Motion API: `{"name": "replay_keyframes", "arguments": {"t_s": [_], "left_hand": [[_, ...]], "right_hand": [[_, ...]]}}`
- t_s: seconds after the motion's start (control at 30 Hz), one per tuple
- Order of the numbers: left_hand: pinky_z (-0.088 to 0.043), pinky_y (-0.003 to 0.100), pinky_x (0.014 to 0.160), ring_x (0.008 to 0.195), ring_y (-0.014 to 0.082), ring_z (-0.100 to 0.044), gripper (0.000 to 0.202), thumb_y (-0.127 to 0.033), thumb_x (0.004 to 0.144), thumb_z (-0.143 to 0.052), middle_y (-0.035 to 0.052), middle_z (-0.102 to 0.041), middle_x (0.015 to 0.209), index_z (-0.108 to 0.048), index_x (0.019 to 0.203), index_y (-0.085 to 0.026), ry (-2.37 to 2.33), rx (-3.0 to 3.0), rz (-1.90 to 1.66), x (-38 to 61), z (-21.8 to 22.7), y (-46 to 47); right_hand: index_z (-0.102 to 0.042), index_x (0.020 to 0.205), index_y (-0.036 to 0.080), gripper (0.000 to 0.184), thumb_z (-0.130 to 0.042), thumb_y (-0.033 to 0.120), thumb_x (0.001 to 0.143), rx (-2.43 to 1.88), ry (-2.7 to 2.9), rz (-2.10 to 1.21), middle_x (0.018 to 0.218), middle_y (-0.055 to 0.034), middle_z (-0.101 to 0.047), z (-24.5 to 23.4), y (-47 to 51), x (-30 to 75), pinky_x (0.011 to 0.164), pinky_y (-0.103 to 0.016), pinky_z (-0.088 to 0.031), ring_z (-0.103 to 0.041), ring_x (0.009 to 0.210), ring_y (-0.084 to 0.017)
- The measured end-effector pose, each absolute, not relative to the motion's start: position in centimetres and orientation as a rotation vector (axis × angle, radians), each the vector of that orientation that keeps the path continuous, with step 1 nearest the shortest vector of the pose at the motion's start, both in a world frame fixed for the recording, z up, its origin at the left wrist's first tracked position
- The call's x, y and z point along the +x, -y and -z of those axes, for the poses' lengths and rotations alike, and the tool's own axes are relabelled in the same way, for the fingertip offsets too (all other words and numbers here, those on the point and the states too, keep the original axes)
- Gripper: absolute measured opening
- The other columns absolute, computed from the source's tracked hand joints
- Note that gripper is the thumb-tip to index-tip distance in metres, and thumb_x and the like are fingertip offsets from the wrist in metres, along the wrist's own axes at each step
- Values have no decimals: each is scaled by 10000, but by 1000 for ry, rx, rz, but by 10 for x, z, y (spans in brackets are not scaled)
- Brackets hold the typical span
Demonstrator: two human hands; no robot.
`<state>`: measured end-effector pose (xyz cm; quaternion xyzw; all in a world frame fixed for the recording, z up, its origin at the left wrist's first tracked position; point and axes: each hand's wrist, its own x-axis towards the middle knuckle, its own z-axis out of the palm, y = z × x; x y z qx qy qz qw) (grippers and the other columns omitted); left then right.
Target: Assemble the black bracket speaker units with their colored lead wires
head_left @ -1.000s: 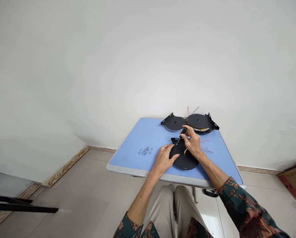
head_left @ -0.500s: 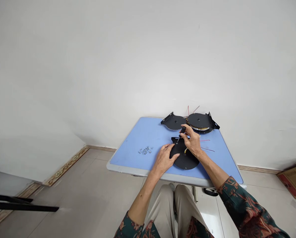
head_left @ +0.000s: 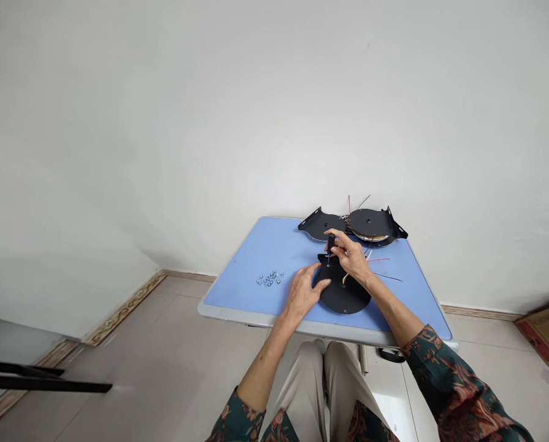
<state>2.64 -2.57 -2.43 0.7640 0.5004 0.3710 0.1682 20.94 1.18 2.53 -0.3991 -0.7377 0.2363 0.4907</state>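
Note:
On the blue table lies a black round metal plate (head_left: pixel 345 299) with a raised slotted flange at its far edge. My right hand (head_left: pixel 353 261) is closed around a small screwdriver (head_left: pixel 331 241) with a black handle. The screwdriver stands nearly upright, its tip at a screw (head_left: pixel 328 266) near the plate's far left edge. My left hand (head_left: pixel 304 290) grips the plate's left side, thumb on top and fingers along the rim. Yellow wire (head_left: pixel 345 279) shows by the plate's middle, and thin red wires stick out to the right, partly hidden by my right hand.
A loose pile of small silver screws (head_left: pixel 270 279) lies left of my left hand. More black plate assemblies (head_left: pixel 370 222) with wires rest at the back of the blue table (head_left: pixel 241 270), close to the white wall. A cardboard box (head_left: pixel 543 331) sits on the floor at right.
The screwdriver has tilted from leaning right to nearly upright, and my right hand has shifted slightly left. My left thumb has moved a little left on the plate.

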Motion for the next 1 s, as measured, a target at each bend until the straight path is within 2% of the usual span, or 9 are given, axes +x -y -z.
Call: {"name": "replay_keyframes", "arguments": {"t_s": [0.1,0.2,0.3,0.43,0.53,0.73,1.0], "left_hand": [[-547,414,976,1042,247,-692,289,-223,909,-650,94,-749,1141,-699,1193,-206,-1454,2100,-1149,34,10,11],[-557,322,838,872,196,-709,179,-143,895,-625,54,-774,983,-742,1020,-196,-1385,1999,-1138,53,2,-3],[-525,291,780,838,197,-717,158,-104,897,-592,50,-781,901,-733,902,-175,-1365,1942,-1107,69,5,-9],[-502,300,766,840,214,-715,171,-107,920,-562,63,-778,894,-709,860,-171,-1385,1989,-1138,74,15,-8],[-510,321,795,877,222,-708,138,-105,920,-566,76,-759,930,-674,865,-172,-1394,2082,-1148,72,21,-9],[-532,394,842,934,255,-667,120,-94,874,-623,88,-697,965,-611,963,-173,-1542,2270,-1153,76,32,-11],[-527,425,852,953,281,-648,95,-174,900,-668,106,-686,952,-604,970,-167,-1637,2392,-1046,78,25,-4]], "right_hand": [[-562,1324,263,498,-477,118,856,-1002,1779,-542,877,13,-747,-24,-12,210,809,-313,-535,-659,742,-152],[-566,1338,274,518,-481,115,852,-992,1788,-512,852,20,-737,-23,-11,211,781,-305,-528,-660,736,-155],[-593,1328,282,482,-523,148,870,-1004,1819,-455,878,6,-719,-26,-10,213,746,-298,-529,-662,757,-166],[-677,1199,256,334,-657,241,866,-1029,1807,-319,972,-42,-713,-36,-11,211,783,-326,-539,-654,803,-188],[-701,1074,238,257,-712,214,819,-1069,1764,-220,886,-36,-695,-40,-14,204,752,-324,-525,-618,737,-183],[-679,907,229,147,-672,166,774,-1047,1659,-243,776,-7,-665,-37,-17,197,703,-303,-519,-617,704,-179],[-683,864,214,156,-623,162,730,-999,1685,-406,770,-1,-653,-41,-23,207,663,-285,-495,-589,684,-159]]}}
